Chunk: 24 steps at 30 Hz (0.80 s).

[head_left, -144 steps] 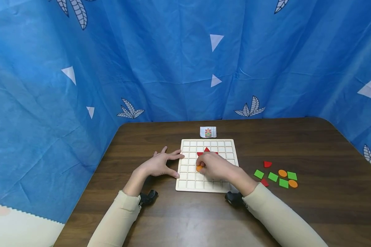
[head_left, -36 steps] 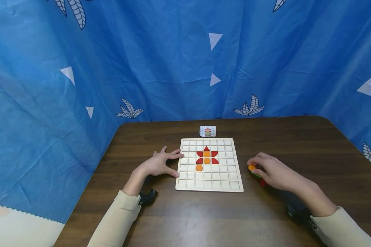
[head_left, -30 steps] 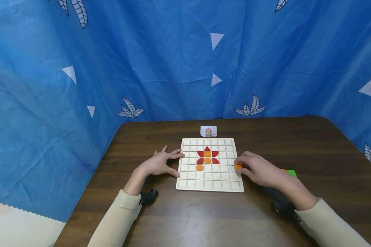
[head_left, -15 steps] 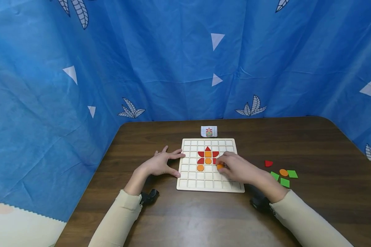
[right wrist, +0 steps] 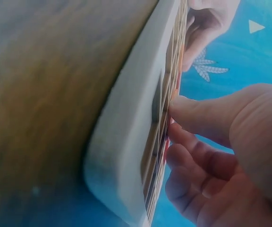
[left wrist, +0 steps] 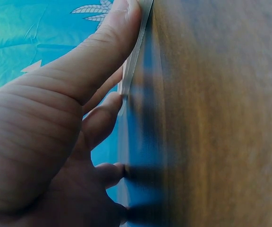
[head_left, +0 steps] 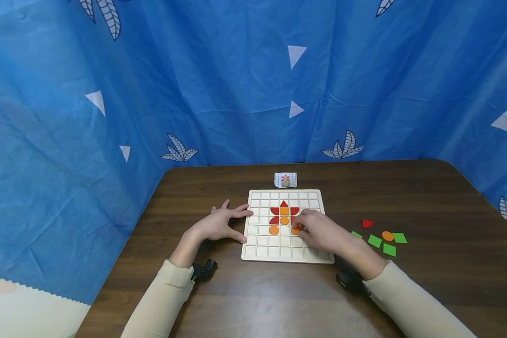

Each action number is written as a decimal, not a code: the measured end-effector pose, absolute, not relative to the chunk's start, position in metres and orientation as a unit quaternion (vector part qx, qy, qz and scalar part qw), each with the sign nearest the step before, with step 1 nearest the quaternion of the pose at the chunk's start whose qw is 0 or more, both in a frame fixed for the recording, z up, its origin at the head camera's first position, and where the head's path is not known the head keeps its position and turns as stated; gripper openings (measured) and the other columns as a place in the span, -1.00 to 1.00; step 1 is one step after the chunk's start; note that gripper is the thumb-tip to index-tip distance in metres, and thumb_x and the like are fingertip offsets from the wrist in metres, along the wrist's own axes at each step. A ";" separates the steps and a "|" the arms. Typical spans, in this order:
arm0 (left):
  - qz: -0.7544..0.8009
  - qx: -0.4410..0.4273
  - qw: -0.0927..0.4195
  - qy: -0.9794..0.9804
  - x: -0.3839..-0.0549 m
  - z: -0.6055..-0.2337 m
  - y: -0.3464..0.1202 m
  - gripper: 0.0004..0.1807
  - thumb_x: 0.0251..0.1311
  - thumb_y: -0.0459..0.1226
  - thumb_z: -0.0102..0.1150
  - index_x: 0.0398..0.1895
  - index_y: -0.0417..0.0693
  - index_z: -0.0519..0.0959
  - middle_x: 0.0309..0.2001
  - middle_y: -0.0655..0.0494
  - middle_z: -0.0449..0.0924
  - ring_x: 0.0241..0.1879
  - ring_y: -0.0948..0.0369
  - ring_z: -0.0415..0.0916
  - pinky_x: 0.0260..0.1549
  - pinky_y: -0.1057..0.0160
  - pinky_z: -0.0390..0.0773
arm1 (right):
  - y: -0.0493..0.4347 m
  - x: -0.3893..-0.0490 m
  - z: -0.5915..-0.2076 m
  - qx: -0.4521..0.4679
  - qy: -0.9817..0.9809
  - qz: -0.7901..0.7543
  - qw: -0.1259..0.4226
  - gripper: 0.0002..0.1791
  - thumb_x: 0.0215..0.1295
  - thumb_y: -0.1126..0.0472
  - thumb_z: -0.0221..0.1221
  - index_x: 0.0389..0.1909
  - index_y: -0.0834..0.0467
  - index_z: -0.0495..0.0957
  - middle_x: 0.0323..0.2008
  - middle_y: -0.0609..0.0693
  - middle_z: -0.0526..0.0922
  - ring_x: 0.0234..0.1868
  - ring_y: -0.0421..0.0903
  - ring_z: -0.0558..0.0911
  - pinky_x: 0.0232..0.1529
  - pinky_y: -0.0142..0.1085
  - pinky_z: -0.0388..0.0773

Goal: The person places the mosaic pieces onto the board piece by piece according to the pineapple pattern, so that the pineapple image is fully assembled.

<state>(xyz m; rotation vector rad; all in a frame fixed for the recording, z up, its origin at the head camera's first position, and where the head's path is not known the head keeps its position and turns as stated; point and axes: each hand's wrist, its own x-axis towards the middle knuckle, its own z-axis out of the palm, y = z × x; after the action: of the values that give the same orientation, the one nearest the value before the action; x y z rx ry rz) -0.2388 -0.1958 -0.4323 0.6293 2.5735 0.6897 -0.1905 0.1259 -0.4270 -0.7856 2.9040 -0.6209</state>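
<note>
While the left hand (head_left: 215,226), fingers extended, touches the pale gridded board (head_left: 262,252), the right hand (head_left: 319,229) pinches a partly hidden orange disc (head_left: 295,231).

No word, brand or number can be read in any view. The small printed card (head_left: 285,180), lying ahead and to the left of the right hand (head_left: 321,229), bears a coloured figure on a grid, too small for detail.
</note>
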 end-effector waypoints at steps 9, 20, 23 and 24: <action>0.245 0.227 0.196 0.922 -0.239 -0.434 -0.197 -0.07 -0.01 0.13 0.54 0.51 0.41 0.39 0.64 0.31 0.07 0.66 -0.24 -0.44 0.46 -0.50 -0.42 | 0.151 -0.181 -0.425 -0.246 0.940 -0.231 0.054 -0.78 0.27 0.27 0.39 -0.07 0.11 0.76 -0.18 -0.07 0.71 -0.22 -0.18 0.57 -0.14 -0.27 0.66; 0.247 0.230 0.193 0.921 -0.239 -0.435 -0.197 -0.09 0.00 0.13 0.54 0.50 0.42 0.40 0.64 0.31 0.08 0.65 -0.25 -0.43 0.46 -0.50 -0.42 | 0.199 -0.162 -0.424 -0.218 0.949 -0.228 0.030 -0.78 0.27 0.29 0.39 -0.07 0.10 0.74 -0.22 -0.13 0.69 -0.27 -0.20 0.53 -0.24 -0.33 0.60; 0.245 0.234 0.191 0.921 -0.239 -0.435 -0.197 -0.09 0.00 0.14 0.54 0.50 0.42 0.40 0.64 0.31 0.09 0.65 -0.27 -0.42 0.45 -0.52 -0.39 | 0.211 -0.157 -0.424 -0.220 0.949 -0.226 0.013 -0.78 0.28 0.29 0.39 -0.06 0.09 0.74 -0.21 -0.14 0.70 -0.27 -0.22 0.55 -0.26 -0.32 0.59; 0.244 0.235 0.191 0.921 -0.239 -0.435 -0.197 -0.09 0.00 0.14 0.54 0.50 0.42 0.40 0.64 0.31 0.08 0.65 -0.27 -0.42 0.45 -0.52 -0.39 | 0.215 -0.154 -0.424 -0.218 0.950 -0.224 0.007 -0.77 0.28 0.29 0.38 -0.05 0.08 0.74 -0.20 -0.14 0.71 -0.26 -0.23 0.56 -0.25 -0.31 0.59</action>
<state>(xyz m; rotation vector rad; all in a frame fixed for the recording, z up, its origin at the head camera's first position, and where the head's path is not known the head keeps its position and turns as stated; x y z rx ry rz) -0.2393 -0.1967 -0.4347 0.6605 2.5880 0.6858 -0.1544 0.2152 -0.4237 -0.6825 2.9712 -0.7004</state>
